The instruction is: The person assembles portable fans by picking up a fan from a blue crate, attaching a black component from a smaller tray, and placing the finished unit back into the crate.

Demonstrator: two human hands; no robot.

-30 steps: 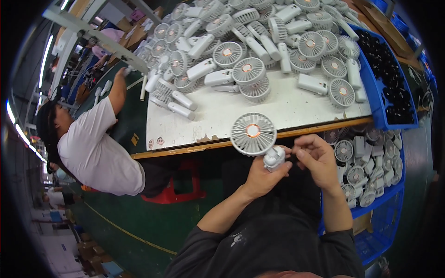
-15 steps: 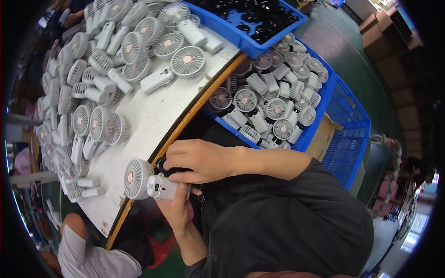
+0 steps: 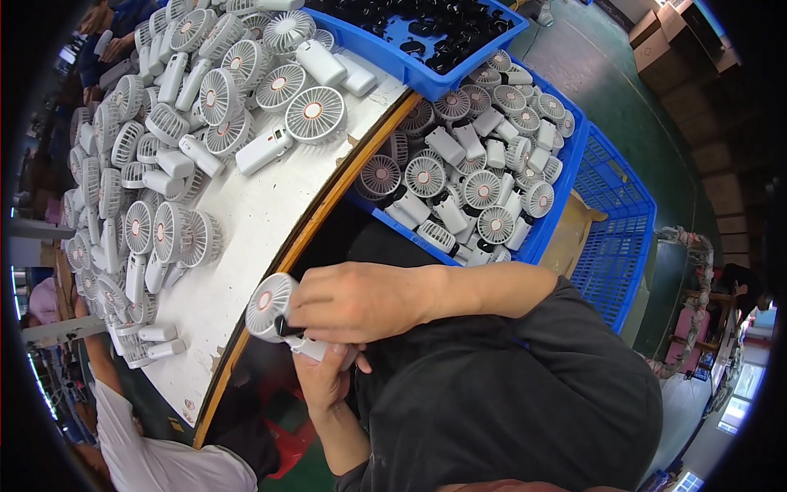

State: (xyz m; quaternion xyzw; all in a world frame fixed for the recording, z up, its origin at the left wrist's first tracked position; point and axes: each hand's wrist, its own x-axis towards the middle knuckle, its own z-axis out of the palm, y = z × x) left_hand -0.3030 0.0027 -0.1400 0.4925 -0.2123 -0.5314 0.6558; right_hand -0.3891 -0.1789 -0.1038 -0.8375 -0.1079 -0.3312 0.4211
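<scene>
A white handheld fan [image 3: 270, 307] with a round grille is gripped by its handle in my left hand [image 3: 321, 379], the thumb lying along the handle. Over the fan's neck, my right hand [image 3: 354, 303] has its fingers closed on a small black plastic part [image 3: 284, 326]. That part sits against the neck, just below the fan head. My right fingers hide most of it, so whether it is seated there cannot be told. Both hands are just off the wooden edge of the white table [image 3: 261, 238].
Many white fans [image 3: 172, 156] are heaped on the table. At the back, a blue tray [image 3: 447, 80] holds black parts. Beside it, a blue crate [image 3: 574, 164] is full of fans with black pieces, and another blue basket [image 3: 623, 238] stands beyond. A person's white sleeve [image 3: 139, 443] shows at lower left.
The black part has moved from beside the fan onto its neck. My right hand now covers the neck, and the fan has turned and shifted slightly right.
</scene>
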